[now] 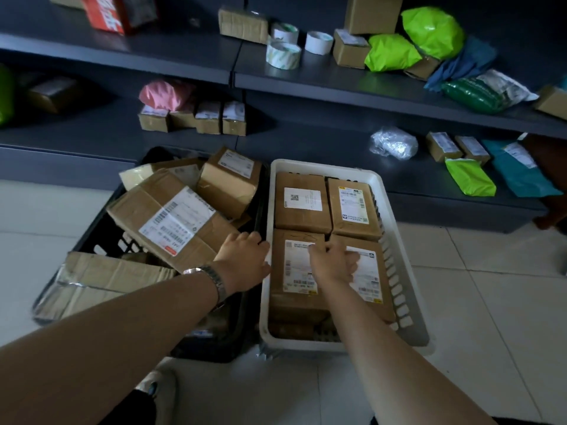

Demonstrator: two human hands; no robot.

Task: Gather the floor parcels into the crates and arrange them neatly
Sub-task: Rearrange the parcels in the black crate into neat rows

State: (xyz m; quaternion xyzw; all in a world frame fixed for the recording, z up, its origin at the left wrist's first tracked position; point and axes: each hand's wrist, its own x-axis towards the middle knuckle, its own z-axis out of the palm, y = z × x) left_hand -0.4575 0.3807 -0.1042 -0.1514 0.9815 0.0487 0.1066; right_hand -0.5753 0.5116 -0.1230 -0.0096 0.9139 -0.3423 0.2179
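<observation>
A white crate (319, 165) on the floor holds brown labelled boxes in a two-by-two layer: far-left box (302, 200), far-right box (352, 207), near-left box (294, 289) and near-right box (372, 271). My right hand (333, 262) lies on the two near boxes, its fingers curled into the seam between them and its thumb on the near-right box. My left hand (245, 262) is curled over the white crate's left rim, beside the near-left box. To the left, a black crate (101, 240) holds a big tilted box (171, 222) and a smaller box (228, 182), piled loosely.
Flattened cardboard (107, 274) lies across the black crate's near corner. Dark shelves (184, 53) behind the crates carry small boxes, tape rolls (283, 53), green bags (429, 32) and a pink bag (162, 93). Pale floor tiles (491, 302) lie to the right. My shoe (150, 384) is close to the crates.
</observation>
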